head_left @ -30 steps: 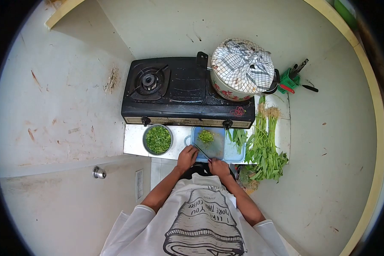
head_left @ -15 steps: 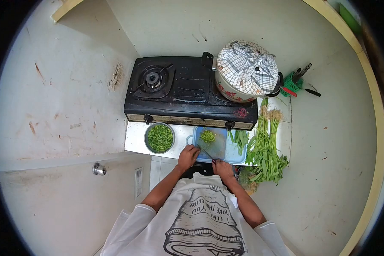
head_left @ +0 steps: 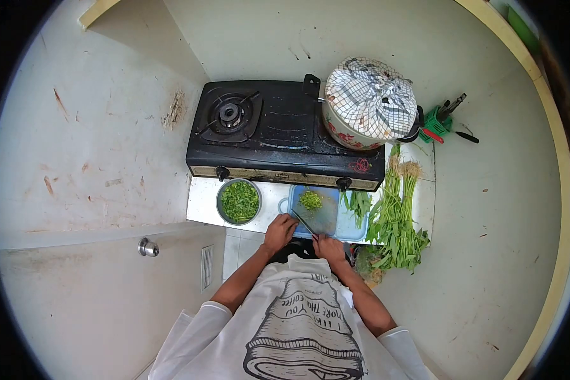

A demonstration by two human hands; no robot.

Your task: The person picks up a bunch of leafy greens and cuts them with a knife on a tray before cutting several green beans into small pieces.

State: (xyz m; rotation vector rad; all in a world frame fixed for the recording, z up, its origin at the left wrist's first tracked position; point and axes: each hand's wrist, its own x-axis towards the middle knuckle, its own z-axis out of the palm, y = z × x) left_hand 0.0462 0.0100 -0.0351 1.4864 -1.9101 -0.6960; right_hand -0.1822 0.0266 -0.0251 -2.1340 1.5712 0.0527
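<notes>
My right hand [head_left: 329, 247] is wrapped round the handle of a knife [head_left: 304, 223], whose blade slants up and left over the blue cutting board [head_left: 323, 223]. At the board's left edge my left hand [head_left: 280, 232] is closed, its fingers curled close to the blade tip. Whatever those fingers pinch is too small to make out. A small heap of chopped greens [head_left: 310, 200] lies on the board above the knife. Left of the board stands a round bowl [head_left: 218, 206] full of chopped green leaves [head_left: 239, 201]. Some leafy stems [head_left: 360, 206] rest at the board's right side.
Behind the counter [head_left: 202, 201] is a black two-burner stove [head_left: 285, 120], with a cloth-covered pot [head_left: 354, 138] on its right burner. Bunches of rooted leafy greens [head_left: 396, 221] hang over the counter's right front edge. A green basket [head_left: 434, 123] with knives stands at right.
The view has shifted slightly. My right hand and the knife handle have moved a little to the left and up; my left hand stays beside the blade tip.
</notes>
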